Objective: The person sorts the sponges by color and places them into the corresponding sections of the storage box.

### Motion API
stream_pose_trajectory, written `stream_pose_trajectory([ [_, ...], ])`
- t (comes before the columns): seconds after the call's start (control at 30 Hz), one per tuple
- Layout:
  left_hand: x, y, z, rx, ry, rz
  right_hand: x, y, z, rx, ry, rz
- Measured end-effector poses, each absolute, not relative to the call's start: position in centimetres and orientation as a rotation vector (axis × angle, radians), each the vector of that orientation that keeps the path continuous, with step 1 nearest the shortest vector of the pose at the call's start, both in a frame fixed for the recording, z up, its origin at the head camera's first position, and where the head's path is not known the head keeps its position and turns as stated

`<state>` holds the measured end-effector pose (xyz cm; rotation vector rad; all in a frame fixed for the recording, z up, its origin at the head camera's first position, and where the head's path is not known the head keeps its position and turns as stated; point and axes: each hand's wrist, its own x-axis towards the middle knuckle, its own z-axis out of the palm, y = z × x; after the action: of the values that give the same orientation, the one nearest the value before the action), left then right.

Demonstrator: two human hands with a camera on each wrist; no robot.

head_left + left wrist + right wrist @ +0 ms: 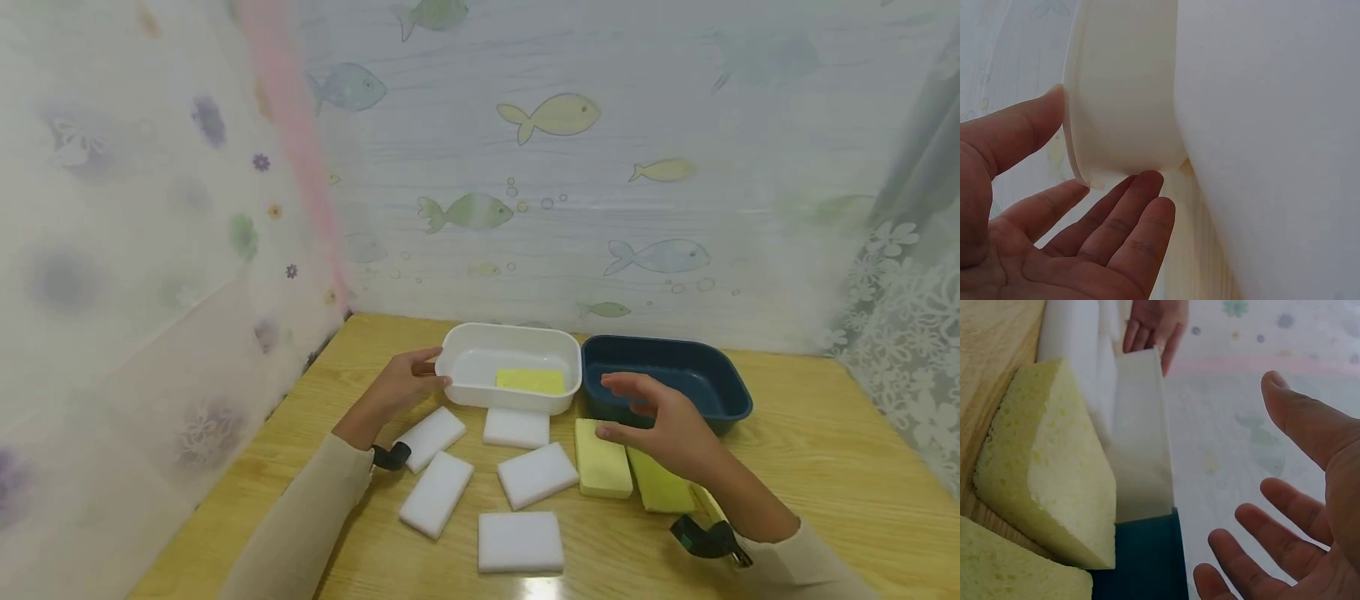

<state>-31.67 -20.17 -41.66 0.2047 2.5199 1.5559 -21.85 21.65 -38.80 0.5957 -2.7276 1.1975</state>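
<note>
The left hand point(397, 382) touches the 9 o'clock end of the white tub point(480, 398) on the counter point(810, 442), fingers loosely extended. Inside, at 4 o'clock, lies a yellow sponge point(529, 382). The right hand point(671, 429), relaxed and empty, hovers near the blue tub point(652, 357) at 3 o'clock. The 5 white sponges point(521, 542) at 6 o'clock look light and soft: pinch their long edges gently. The tub looks stiff; hold opposite rims.
</note>
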Motion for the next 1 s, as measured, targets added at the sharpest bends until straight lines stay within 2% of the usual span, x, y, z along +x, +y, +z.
stream_pose_trajectory([
  [1.0,-31.7,-20.2,-41.7,0.224,2.552,1.524,-20.1,23.3,-40.7,0.624,-2.815,1.169],
])
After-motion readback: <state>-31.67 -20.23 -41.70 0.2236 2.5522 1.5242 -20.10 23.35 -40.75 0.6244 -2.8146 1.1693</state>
